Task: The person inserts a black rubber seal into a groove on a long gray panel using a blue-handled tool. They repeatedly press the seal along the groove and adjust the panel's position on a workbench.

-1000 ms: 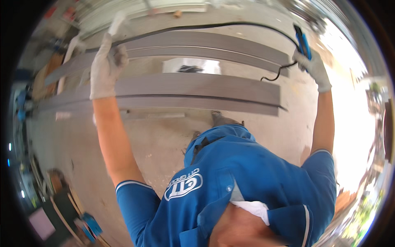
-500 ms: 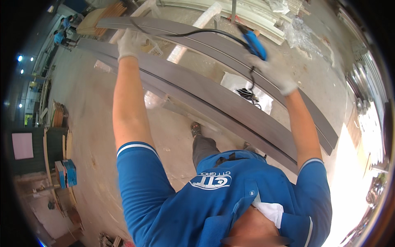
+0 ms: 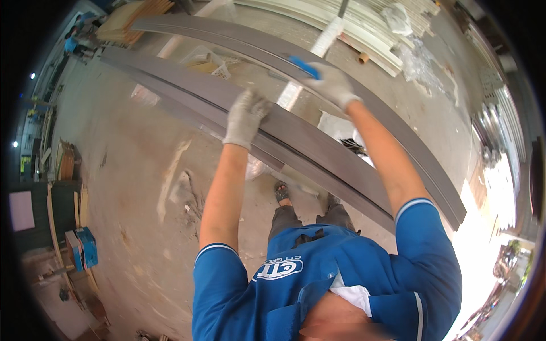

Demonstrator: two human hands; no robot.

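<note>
My right hand (image 3: 333, 86), in a pale work glove, is closed around a blue hand tool (image 3: 304, 67) held over the far grey plank (image 3: 392, 108). Motion blur hides the tool's exact kind. Also gloved, my left hand (image 3: 245, 118) is over the near grey plank (image 3: 324, 148) with its fingers curled in. Whatever it may hold is hidden. Both planks are long and narrow, with lengthwise grooves, and lie side by side. A dark line runs along the near plank's groove. A white sheet or bag with black coiled strip (image 3: 354, 146) shows between them.
A plastic-wrapped support bar (image 3: 289, 95) crosses beneath the planks. Beyond lie stacked pale profiles (image 3: 364, 48) and clear plastic film (image 3: 421, 68). Boards (image 3: 128, 23) are piled at far left, near other people (image 3: 74, 42). A blue box (image 3: 85, 248) stands left.
My left hand has come right and nearer along the near plank. My right hand has moved left with the blue tool. The black strip that stretched between them no longer shows there.
</note>
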